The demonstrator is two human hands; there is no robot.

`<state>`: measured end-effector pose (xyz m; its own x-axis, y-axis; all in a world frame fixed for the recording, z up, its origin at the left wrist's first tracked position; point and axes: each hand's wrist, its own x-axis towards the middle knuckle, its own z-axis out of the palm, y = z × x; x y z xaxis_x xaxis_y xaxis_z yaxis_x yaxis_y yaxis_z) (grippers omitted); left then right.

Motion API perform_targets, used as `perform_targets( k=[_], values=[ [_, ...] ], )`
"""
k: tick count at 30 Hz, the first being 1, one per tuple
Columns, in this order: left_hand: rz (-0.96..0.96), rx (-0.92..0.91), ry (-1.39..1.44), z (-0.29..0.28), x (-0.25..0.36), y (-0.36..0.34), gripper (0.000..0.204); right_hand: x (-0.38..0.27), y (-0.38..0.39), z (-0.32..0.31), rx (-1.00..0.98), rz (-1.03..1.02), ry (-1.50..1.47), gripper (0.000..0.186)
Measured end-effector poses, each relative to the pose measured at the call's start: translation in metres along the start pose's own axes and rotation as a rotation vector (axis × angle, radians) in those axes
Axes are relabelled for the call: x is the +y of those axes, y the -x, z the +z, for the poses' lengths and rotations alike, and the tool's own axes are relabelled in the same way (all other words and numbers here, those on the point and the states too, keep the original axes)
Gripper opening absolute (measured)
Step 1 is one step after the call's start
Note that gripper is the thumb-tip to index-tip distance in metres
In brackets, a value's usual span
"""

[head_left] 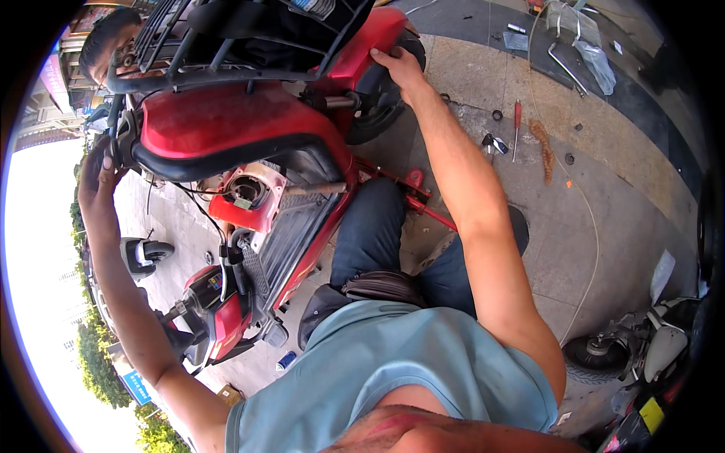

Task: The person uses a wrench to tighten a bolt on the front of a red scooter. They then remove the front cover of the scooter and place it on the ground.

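Looking down from the head view, a light blue shirt and dark trousers fill the lower centre, with both bare forearms running up to a red scooter point(249, 128) tipped over in front of the person. The scooter lies across the upper left, its footboard and black seat edge nearest the knees, a black front basket point(249, 30) above. The left hand point(98, 177) is at the far left, fingers wrapped round the dark handlebar end point(121, 147); its grip is closed on that bar. The right hand point(400, 69) rests on the front wheel point(381, 98) beneath the red mudguard, fingers curled over the tyre's upper edge; the grip is narrow, pressed to the tyre rather than wrapped round it. A red stand frame point(415, 198) shows on the paving just beside the right knee.

Farther out on the paving to the right, well apart from both hands, lie a red-handled screwdriver point(516, 124), a bunch of keys point(495, 143) and a thin pale cable point(585, 219) curving across the slabs. Clear plastic bags point(589, 45) and metal rods lie near the top right. Another scooter wheel point(596, 355) sits at the lower right. A second person's head point(106, 41) shows at the top left, behind the basket.
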<state>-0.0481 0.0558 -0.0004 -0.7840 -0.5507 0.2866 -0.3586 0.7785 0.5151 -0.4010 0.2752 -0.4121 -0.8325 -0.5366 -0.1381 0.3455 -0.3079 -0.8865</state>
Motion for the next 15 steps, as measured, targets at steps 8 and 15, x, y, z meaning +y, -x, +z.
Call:
perform_targets(
  k=[8,15],
  values=[
    [-0.054,0.256,-0.007,0.032,-0.006,0.004,0.045,0.108,0.020,-0.052,0.585,0.499,-0.264,0.056],
    [0.096,0.311,-0.218,0.009,-0.042,-0.011,0.045,0.169,0.009,-0.040,0.109,0.643,-0.260,0.057]
  ],
)
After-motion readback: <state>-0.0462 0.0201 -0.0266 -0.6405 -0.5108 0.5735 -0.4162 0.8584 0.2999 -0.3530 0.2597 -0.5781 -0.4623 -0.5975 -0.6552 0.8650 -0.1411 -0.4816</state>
